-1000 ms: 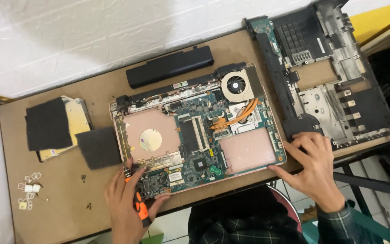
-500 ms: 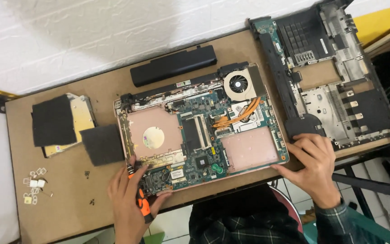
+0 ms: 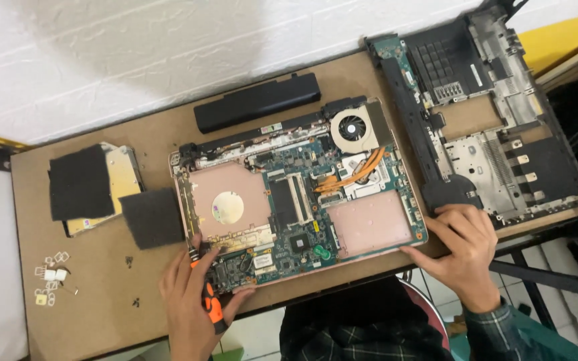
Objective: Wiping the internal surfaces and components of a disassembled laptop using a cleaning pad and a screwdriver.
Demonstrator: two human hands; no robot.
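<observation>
— Brown board table (image 3: 102,321) under a white wall; what does the left hand (image 3: 192,301) grip?
— Its fingers are closed around an orange-handled screwdriver (image 3: 210,304), tip at the near left corner of the opened laptop base (image 3: 296,200).
— And the right hand (image 3: 463,251)?
— Grasping nothing, fingers spread, resting flat at the base's near right corner, with the removed bottom cover (image 3: 490,120) just beyond it.
</observation>
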